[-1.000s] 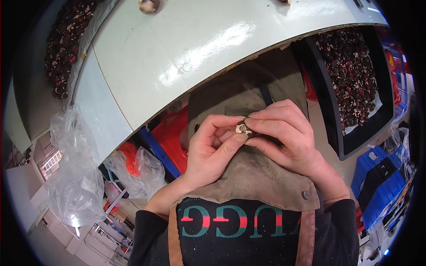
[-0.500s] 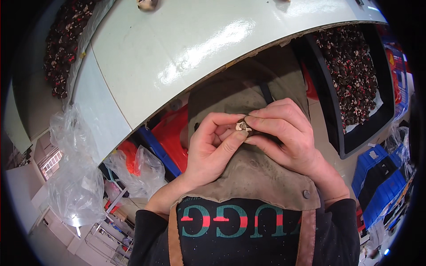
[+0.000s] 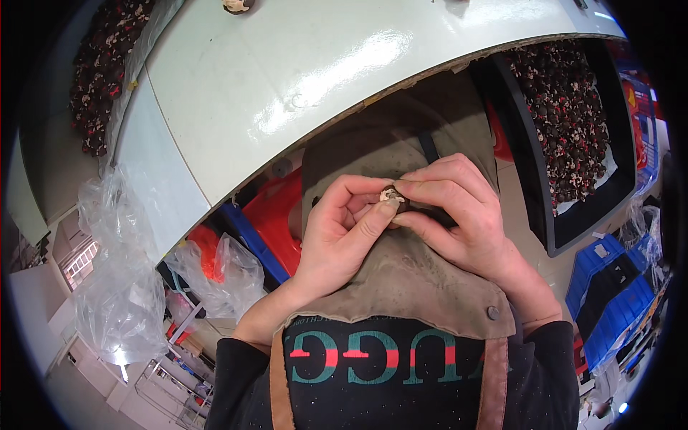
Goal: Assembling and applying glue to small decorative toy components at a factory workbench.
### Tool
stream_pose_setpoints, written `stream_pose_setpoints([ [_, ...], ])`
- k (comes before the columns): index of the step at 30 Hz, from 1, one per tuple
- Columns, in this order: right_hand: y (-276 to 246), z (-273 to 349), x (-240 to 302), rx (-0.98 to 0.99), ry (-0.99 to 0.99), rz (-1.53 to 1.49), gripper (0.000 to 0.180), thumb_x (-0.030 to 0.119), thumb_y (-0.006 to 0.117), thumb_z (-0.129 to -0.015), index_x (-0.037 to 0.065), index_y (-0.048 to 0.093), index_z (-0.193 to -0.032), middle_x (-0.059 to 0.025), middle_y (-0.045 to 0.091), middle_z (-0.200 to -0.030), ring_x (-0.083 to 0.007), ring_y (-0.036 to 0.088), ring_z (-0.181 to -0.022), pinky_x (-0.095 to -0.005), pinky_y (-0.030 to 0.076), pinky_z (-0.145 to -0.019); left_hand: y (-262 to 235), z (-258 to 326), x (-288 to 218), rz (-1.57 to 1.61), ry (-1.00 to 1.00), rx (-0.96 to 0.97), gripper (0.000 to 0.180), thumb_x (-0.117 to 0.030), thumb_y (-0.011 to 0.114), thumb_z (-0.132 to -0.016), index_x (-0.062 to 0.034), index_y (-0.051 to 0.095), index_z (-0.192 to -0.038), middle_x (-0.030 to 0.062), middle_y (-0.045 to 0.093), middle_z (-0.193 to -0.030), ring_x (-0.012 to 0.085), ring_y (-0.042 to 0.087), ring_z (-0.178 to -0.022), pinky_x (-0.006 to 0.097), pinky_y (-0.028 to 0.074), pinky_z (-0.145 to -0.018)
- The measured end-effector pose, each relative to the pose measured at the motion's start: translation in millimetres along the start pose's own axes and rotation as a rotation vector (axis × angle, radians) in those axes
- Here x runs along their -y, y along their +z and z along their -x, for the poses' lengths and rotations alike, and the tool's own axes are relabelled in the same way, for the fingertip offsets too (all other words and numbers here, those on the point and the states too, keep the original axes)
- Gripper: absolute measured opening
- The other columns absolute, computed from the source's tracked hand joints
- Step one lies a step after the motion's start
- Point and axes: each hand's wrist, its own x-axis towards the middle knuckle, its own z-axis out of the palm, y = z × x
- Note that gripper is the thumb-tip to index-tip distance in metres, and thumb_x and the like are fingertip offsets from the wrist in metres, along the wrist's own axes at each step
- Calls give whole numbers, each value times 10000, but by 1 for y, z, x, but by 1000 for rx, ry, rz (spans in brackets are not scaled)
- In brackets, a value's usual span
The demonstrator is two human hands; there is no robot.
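Note:
A small rounded piece [image 3: 392,195], dark brown with a cream-coloured patch, is pinched between my two hands above my apron [image 3: 401,279]. My left hand [image 3: 340,233] grips it with thumb and forefinger, the thumb lying across its lower left side. From the other side, the thumb and fingertips of my right hand [image 3: 459,208] close on its right edge. Most of the piece is covered by my fingers, and what exactly it is cannot be made out. The hands are just short of the near edge of the white table [image 3: 222,115].
To the right stands a black tray [image 3: 534,172] heaped with brown, cream and red pieces [image 3: 562,122]. A similar pile [image 3: 107,72] lies far left. One piece [image 3: 238,6] rests on the table. Clear plastic bags [image 3: 122,287], a red stool [image 3: 278,229] and a blue crate [image 3: 609,287] stand around.
My fingers have shifted slightly on the piece, and it is turned a little, with more of its cream patch facing up. Both hands stay in nearly the same place.

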Motion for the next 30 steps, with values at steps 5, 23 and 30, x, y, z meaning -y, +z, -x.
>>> stream_pose_setpoints([
  [5,0,-1,1,12,12,12,346,35,765,-613,17,608,-920,-94,614,-913,-248,580,-805,-336,474,-682,0,0,0,61,-22,9,208,-43,529,-904,13,478,-1098,80,589,-1030,108,570,-952,229,469,-840],
  [23,-2,-2,5,24,6,30,343,39,762,-616,19,611,-923,-89,615,-922,-243,580,-812,-333,468,-687,1,1,-2,64,-8,18,206,-54,533,-906,10,479,-1095,74,587,-1019,103,567,-952,225,466,-843],
  [30,-2,-1,5,22,-4,34,350,42,766,-613,20,608,-925,-86,616,-922,-241,580,-811,-332,466,-687,1,2,-2,64,4,22,205,-54,534,-906,12,482,-1093,73,589,-1009,103,570,-941,223,470,-833],
])
